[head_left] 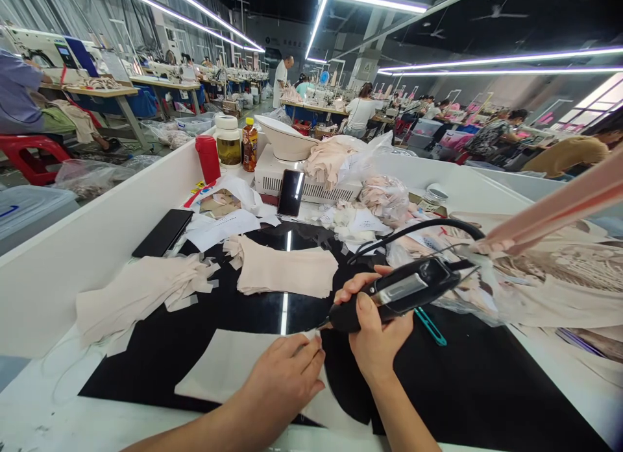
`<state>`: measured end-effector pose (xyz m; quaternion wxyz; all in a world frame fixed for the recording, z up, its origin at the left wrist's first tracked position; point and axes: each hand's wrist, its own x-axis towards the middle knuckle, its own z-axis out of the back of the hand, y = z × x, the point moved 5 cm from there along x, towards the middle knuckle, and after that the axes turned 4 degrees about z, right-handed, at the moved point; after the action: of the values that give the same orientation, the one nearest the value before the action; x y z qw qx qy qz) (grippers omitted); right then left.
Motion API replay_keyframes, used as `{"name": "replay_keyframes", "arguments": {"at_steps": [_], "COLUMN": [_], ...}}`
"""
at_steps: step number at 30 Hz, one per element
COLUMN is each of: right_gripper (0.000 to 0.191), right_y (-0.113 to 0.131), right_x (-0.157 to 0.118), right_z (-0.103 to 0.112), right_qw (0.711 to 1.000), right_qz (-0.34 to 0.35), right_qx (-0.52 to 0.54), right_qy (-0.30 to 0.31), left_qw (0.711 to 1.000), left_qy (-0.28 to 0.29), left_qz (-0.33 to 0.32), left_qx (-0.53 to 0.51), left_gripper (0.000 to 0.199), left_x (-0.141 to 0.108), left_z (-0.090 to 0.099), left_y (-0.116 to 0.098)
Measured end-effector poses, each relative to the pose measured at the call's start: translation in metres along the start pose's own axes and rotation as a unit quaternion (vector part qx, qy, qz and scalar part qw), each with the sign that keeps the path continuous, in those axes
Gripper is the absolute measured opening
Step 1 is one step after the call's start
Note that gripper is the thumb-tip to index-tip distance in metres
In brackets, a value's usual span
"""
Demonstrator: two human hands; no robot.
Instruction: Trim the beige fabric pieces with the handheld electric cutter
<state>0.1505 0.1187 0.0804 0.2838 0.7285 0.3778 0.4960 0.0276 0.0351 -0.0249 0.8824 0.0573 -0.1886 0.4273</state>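
Head: right hand (377, 338) grips tool (402, 290), left (287, 371) touches fabric (219, 361).

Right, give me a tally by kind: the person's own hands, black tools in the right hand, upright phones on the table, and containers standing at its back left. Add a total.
Own hands: 2 (left hand, right hand)
Black tools: 1 (handheld tool)
Upright phones: 1 (phone)
Containers: 3 (red container, lidded jar, bottle)
Total: 7

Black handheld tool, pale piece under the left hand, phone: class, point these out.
Black handheld tool (402, 290), head view: silver panel.
Pale piece (226, 364), head view: left portion.
Phone (291, 194), head view: screen.
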Motion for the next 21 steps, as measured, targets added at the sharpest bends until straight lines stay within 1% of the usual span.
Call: {"name": "replay_keyframes", "arguments": {"at_steps": [2, 5, 7, 9, 14, 19, 21], "right_gripper": [0.035, 0.034, 0.035, 0.034, 0.034, 0.033, 0.032], "right_y": [0.0006, -0.0009, -0.0026, -0.0039, -0.0047, -0.0058, -0.0054], "right_x": [-0.0010, -0.0032, -0.0045, -0.0052, -0.0051, -0.0051, -0.0049], "right_z": [-0.0019, -0.0042, -0.0047, -0.0045, -0.0042, -0.0060, -0.0061], "right_qw": [1.000, 1.000, 1.000, 1.000, 1.000, 1.000, 1.000], "right_qz": [0.003, 0.004, 0.006, 0.008, 0.009, 0.005, 0.004], "right_qx": [0.012, 0.015, 0.010, 0.006, -0.013, -0.008, -0.003], "right_qy": [0.011, 0.026, 0.028, 0.027, 0.021, 0.014, 0.011], "left_qw": [1.000, 0.999, 0.999, 0.999, 1.000, 1.000, 1.000], "left_qy": [-0.009, -0.039, -0.048, -0.039, 0.009, -0.006, -0.002], "left_qz": [0.002, 0.009, 0.011, 0.010, 0.002, -0.001, -0.004], "left_qx": [-0.001, -0.004, -0.004, 0.000, 0.011, 0.002, 0.005], "left_gripper": [0.043, 0.040, 0.038, 0.039, 0.045, 0.046, 0.044], "left_x": [0.0005, 0.0016, 0.0023, 0.0029, 0.0031, 0.0019, 0.0018], "left_z": [0.0008, 0.0050, 0.0078, 0.0088, 0.0055, 0.0024, 0.0009], "left_y": [-0.0001, -0.0004, -0.0004, -0.0005, -0.0007, -0.0008, -0.0008]}}
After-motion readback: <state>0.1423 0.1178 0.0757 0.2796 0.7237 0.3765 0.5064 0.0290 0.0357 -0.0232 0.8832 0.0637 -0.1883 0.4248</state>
